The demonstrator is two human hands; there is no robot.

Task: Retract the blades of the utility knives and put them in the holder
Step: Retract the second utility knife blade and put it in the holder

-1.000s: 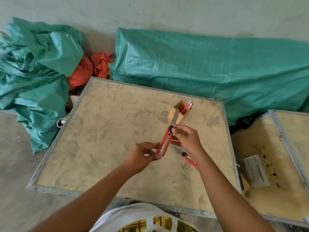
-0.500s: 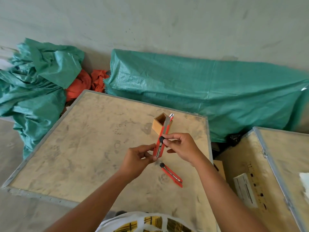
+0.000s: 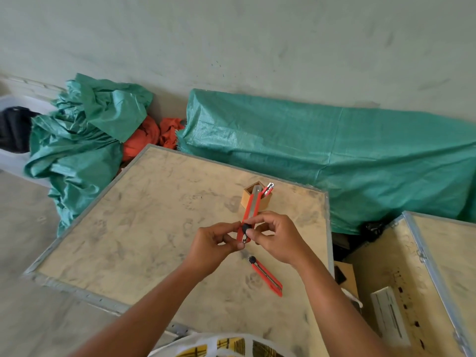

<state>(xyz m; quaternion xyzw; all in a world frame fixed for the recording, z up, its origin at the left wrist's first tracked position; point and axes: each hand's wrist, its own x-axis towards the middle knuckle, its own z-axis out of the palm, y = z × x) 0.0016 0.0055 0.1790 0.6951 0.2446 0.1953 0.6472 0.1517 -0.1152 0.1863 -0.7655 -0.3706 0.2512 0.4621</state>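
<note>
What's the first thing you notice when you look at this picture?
Two hands, the left hand and right hand, hold a red utility knife in the middle, above a dusty wooden table. Another red knife lies on the table just below them. Behind, a small wooden holder already has one knife, and big green tarps line the wall.

Our fingers hide the lower end of the held knife (image 3: pixel 249 215), its tip overlaps the holder (image 3: pixel 247 199), and knives inside the holder are mostly hidden.
</note>
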